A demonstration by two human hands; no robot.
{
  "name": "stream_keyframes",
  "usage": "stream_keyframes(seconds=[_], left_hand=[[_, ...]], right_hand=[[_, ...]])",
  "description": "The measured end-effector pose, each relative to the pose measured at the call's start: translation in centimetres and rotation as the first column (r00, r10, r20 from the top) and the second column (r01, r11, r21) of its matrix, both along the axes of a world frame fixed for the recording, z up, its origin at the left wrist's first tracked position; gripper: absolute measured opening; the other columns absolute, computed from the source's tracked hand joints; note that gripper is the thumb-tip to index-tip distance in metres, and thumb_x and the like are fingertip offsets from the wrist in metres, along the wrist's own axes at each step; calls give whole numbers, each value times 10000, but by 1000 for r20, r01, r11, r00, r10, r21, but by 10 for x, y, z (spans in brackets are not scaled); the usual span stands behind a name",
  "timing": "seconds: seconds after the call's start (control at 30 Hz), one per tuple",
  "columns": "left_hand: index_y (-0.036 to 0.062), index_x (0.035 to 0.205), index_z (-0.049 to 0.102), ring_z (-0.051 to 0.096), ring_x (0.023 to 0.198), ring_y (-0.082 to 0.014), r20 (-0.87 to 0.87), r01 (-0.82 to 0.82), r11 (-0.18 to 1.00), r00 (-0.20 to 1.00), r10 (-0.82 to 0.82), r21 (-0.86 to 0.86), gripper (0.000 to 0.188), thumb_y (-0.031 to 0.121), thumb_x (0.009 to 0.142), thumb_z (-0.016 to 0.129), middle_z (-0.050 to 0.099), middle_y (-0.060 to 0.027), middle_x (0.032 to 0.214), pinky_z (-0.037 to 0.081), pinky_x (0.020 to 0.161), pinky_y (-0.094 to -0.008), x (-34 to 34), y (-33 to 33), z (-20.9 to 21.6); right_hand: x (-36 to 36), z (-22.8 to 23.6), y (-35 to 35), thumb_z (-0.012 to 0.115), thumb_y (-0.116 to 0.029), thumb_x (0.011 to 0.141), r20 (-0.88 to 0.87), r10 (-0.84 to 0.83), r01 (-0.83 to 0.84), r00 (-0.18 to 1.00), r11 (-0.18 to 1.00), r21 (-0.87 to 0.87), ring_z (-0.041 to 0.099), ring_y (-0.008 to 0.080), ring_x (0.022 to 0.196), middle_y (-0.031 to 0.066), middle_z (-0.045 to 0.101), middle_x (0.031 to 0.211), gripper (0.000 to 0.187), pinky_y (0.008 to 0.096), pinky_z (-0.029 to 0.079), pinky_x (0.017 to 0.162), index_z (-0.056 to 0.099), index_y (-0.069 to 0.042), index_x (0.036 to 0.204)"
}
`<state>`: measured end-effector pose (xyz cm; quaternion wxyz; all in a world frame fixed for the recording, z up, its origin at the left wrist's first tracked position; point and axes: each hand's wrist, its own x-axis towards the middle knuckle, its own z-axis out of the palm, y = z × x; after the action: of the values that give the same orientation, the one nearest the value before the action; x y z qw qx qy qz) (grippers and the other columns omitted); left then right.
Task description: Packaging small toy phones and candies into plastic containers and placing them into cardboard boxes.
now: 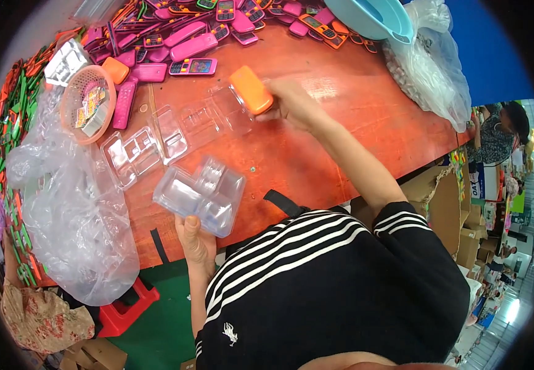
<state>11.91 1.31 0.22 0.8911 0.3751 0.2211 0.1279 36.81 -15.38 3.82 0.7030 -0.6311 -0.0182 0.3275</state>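
My left hand [198,242] grips the near edge of a stack of clear plastic blister trays [202,194] just above the table's front part. Farther off, my right hand [291,105] is closed on an orange toy phone [251,90], its plain side up, at the end of a row of clear trays. In that row one empty blister tray [132,155] lies at the left, with further trays [200,122] running toward my right hand. The fingertips under the orange toy phone are partly hidden.
A heap of pink toy phones [194,47] covers the table's far side. At the left stand a pink basket [69,117] with small cards and a big clear plastic bag [79,216]. A blue basin [365,18] and another bag [430,74] sit far right, on the red tabletop [353,92].
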Motion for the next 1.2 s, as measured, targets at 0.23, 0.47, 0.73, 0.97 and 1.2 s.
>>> stream_keyframes(seconds=[0.23, 0.47, 0.73, 0.97, 1.2], left_hand=[[54, 1325, 360, 478, 1160, -238, -9, -13, 1000, 1000, 13, -14, 803, 412, 709, 729, 488, -81, 1261, 393, 993, -390, -6, -2, 1], [25, 1324, 303, 489, 1132, -226, -64, -52, 996, 997, 47, -70, 932, 408, 629, 792, 473, -85, 1219, 419, 971, -370, -8, -4, 7], [73, 1344, 332, 461, 1179, -236, 18, 0, 999, 1000, 1, -37, 799, 436, 735, 701, 469, -82, 1280, 376, 1010, -399, -12, -1, -2], [89, 1348, 324, 452, 1190, -238, -11, -2, 997, 1000, 1, -72, 831, 455, 711, 713, 462, -78, 1286, 373, 1013, -402, -13, 0, -3], [106, 1353, 319, 444, 1197, -239, -22, -1, 995, 1000, -1, -103, 847, 459, 697, 722, 456, -67, 1291, 366, 1017, -400, -16, 2, -7]], right_hand=[[-3, -17, 14, 458, -240, 911, 398, 263, -109, 879, 923, -368, 606, 134, 756, 53, 558, 819, 331, 284, 571, 694, 565, 73, 910], [-14, 0, 24, 483, -229, 899, 483, 285, 32, 828, 836, -548, 644, 165, 657, 85, 627, 710, 301, 281, 529, 602, 607, 38, 962], [-15, 13, 35, 554, -308, 818, 551, 695, 345, 462, 432, -833, 619, 371, 686, 193, 629, 714, 275, 467, 492, 619, 671, -67, 757], [3, 21, 43, 615, -320, 744, 486, 774, 325, 406, 375, -868, 623, 363, 689, 182, 630, 703, 275, 454, 499, 617, 662, -55, 690], [41, 8, 74, 639, -357, 735, 658, 653, 361, 375, 551, -752, 622, 343, 773, 172, 632, 782, 327, 441, 491, 681, 636, -41, 814]])
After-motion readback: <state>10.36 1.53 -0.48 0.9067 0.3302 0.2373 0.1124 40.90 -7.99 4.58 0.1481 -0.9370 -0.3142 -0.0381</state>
